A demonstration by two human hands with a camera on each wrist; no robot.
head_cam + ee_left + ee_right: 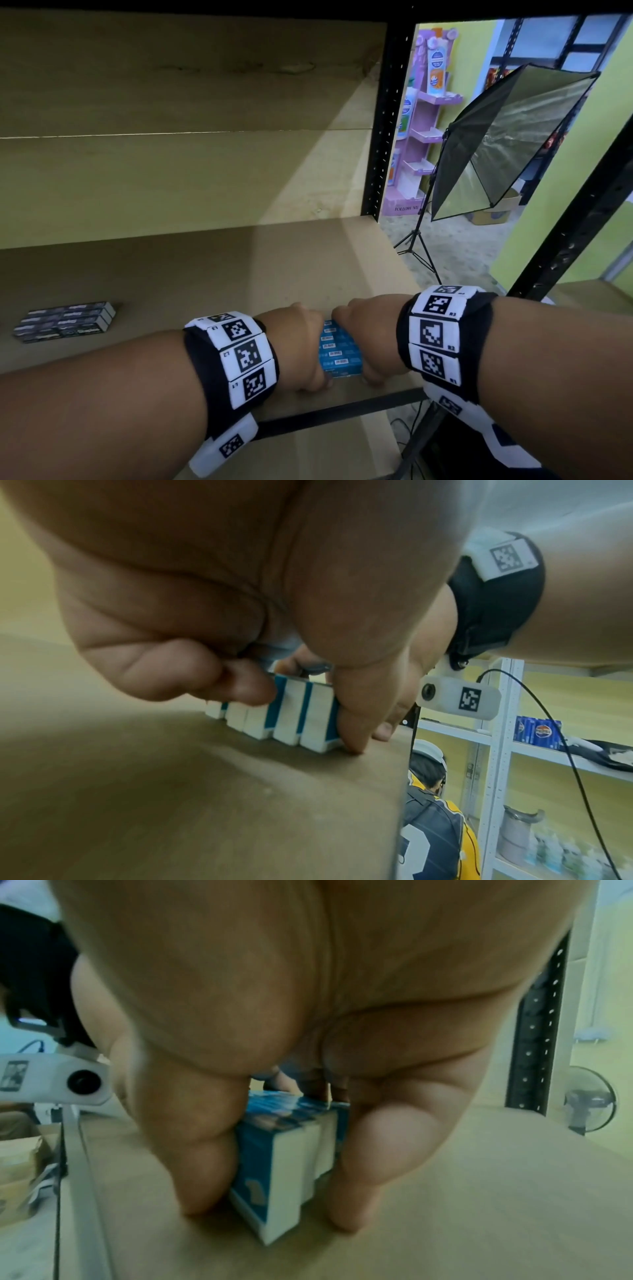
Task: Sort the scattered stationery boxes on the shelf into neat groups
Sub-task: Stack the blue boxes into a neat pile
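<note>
The wristbands carry square coded tags lettered L1 to L3 on the left and R1 to R3 on the right. The purple display stand [416,137] at upper centre-right of the head view reads "FOLLOW ME" at its foot, and cans on a far shelf at the right of the left wrist view bear a Pepsi logo.

Low in the centre of the head view, a row of blue boxes [339,349] stands on the shelf [239,274], each box top showing a barcode label. The left hand [298,349] and right hand [368,337] clasp the row from either end, fingers curled down its sides, thumbs at the near edge. At lower left lie the dark boxes [65,320], grouped flat; their print is too blurred to read.
</note>
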